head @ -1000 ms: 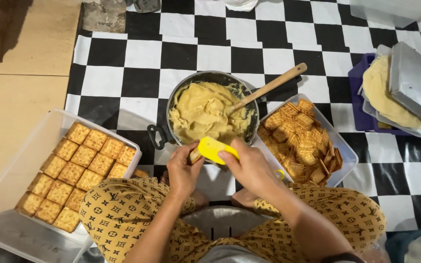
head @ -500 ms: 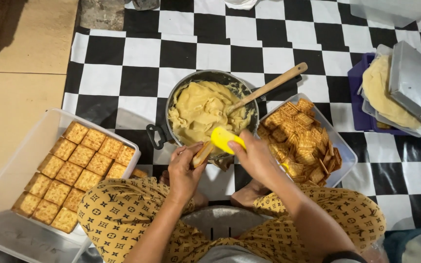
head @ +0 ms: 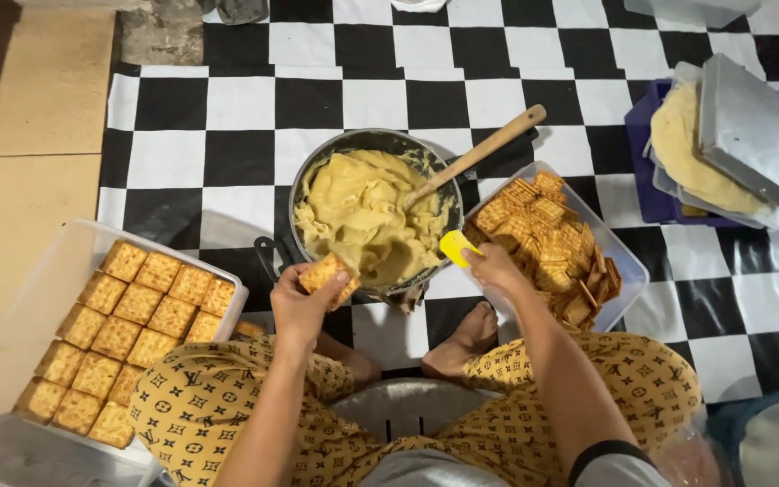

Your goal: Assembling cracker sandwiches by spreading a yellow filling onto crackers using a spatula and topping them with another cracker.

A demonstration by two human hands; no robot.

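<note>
Here, left of the pot [head: 373,144] of yellow cream, the left hand [head: 297,305] pinches a square cracker [head: 327,273] — fingers curled shut around it, just at the pot's near rim. Right of the pot, the right hand [head: 495,267] grips a yellow spatula [head: 457,247] — beside the tray of crackers [head: 628,271].

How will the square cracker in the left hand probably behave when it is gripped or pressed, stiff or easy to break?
The cracker looks thin, flat and dry, so it is probably stiff but brittle, likely to snap if the left hand squeezes hard. It seems light, since fingertips alone hold it. Over the pot of thick yellow paste, a coated face may turn slippery.
</note>
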